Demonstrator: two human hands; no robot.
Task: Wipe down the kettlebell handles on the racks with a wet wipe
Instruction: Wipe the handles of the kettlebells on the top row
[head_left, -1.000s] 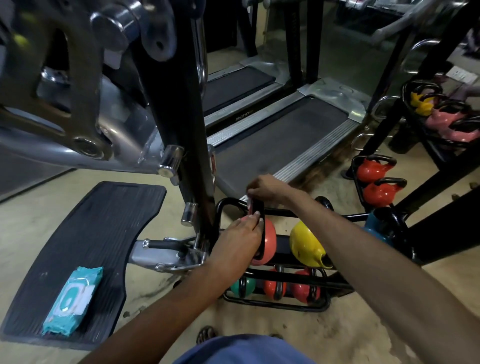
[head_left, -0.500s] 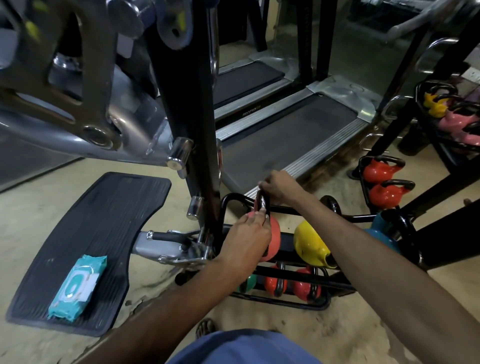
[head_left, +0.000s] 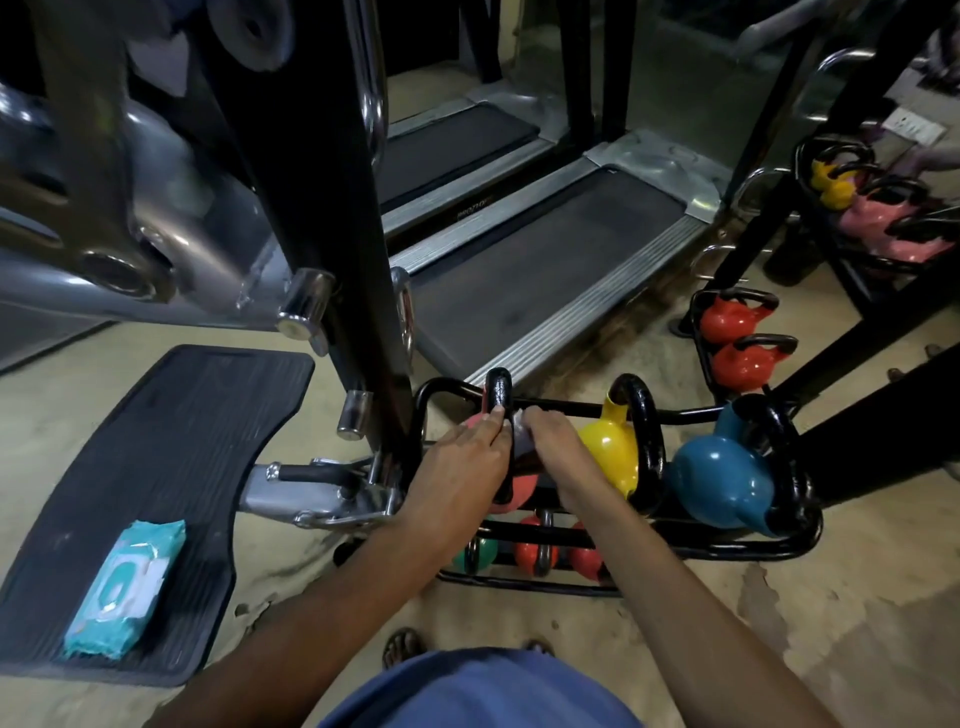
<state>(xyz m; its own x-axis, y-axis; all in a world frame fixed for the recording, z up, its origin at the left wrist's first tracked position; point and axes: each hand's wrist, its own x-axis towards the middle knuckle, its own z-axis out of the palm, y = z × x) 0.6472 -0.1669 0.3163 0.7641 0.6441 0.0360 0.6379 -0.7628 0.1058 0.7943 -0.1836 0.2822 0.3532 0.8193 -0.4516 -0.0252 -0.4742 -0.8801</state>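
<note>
— Since you stand nearer, tell me: where is the wet wipe (head_left: 516, 422)?

— Bunched up white in the right hand (head_left: 551, 442). The fingers curl round it and press it against the lower part of the handle (head_left: 498, 391), the black loop standing upright on the coral kettlebell (head_left: 514, 493).

— And the other hand?

— The left hand (head_left: 462, 460) lies over that same bell, fingers fairly straight, their tips touching the foot of the handle just beside the wipe. It grips nothing that I can see, though I cannot make out its thumb.

— Which rack is that?

— The low black rack (head_left: 727, 548) on the floor, close against the black post (head_left: 322, 208) of a machine. The coral bell sits at the left end of the upper row, a yellow kettlebell (head_left: 613, 452) next to it, and a blue kettlebell (head_left: 722, 483) at the right end. Below them are smaller ones, a green kettlebell (head_left: 480, 556) and small red kettlebells (head_left: 530, 553), partly hidden by the forearms.

— And the packet?

— A teal pack of wipes (head_left: 124, 587) lies flat on the black rubber mat (head_left: 182, 441), well apart to the left. A treadmill (head_left: 545, 260) lies beyond the rack. Off to the right, a second rack (head_left: 698, 338) holds two red kettlebells (head_left: 730, 319).
</note>
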